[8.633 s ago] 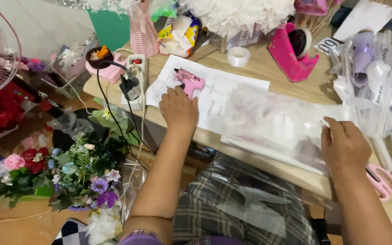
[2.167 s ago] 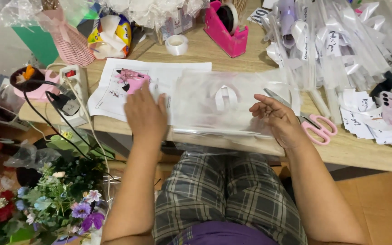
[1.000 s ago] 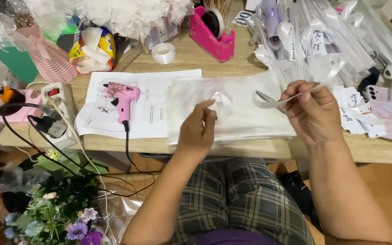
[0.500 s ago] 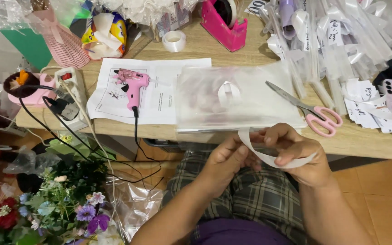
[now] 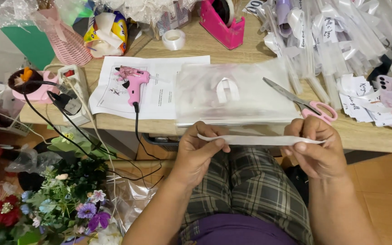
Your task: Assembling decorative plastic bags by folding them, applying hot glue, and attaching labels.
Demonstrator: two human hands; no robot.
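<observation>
Bright, even light; sharp, edges slightly distorted.

— What is the person wearing?
— Checked trousers (image 5: 250,181) in grey and dark green, and a purple top (image 5: 246,231). Both forearms are bare, no sleeves, no rings showing.

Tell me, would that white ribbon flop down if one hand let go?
Probably. The ribbon looks thin and flat, stretched straight only because the left hand and right hand pinch its ends. It likely weighs almost nothing. Its smooth sheen suggests it could slip through loose fingers.
</observation>
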